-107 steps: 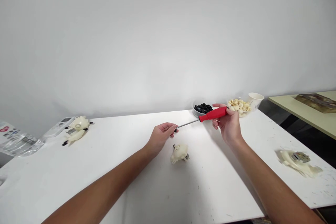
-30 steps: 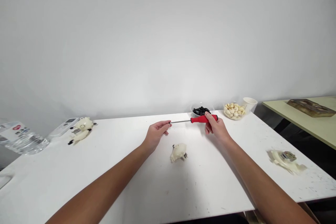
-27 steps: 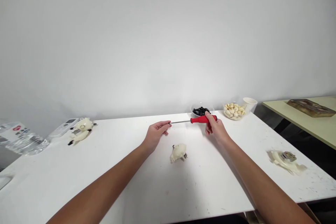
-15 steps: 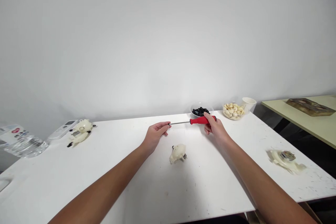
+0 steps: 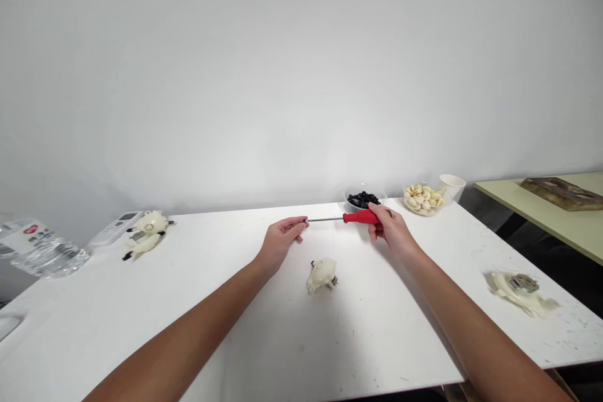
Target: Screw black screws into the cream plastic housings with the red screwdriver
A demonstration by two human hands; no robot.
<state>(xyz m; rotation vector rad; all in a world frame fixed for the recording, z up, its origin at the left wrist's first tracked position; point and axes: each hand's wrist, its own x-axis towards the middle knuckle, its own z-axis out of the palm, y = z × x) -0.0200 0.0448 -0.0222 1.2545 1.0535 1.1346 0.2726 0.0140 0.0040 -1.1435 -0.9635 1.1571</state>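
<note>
My right hand (image 5: 389,226) is closed round the red handle of a screwdriver (image 5: 360,218), whose metal shaft points left, roughly level above the table. At the shaft's end, the fingertips of my left hand (image 5: 282,240) are pinched together around the tip. A small dark bit shows there, too small to name. Below the hands, a cream plastic casing (image 5: 323,273) with a dark fitting lies on the table. Behind the right hand stands a clear bowl of small black pieces (image 5: 362,199).
A bowl of cream pieces (image 5: 423,199) and a white cup (image 5: 452,186) stand at the back right. Another cream casing with a metal motor (image 5: 522,286) lies right. On the left are similar cream parts (image 5: 149,229), a white remote (image 5: 115,229) and a water bottle (image 5: 47,248).
The view has shifted a little, so most things appear slightly displaced. Both hands keep their grip, with the screwdriver still level and its tip at the left fingers.
</note>
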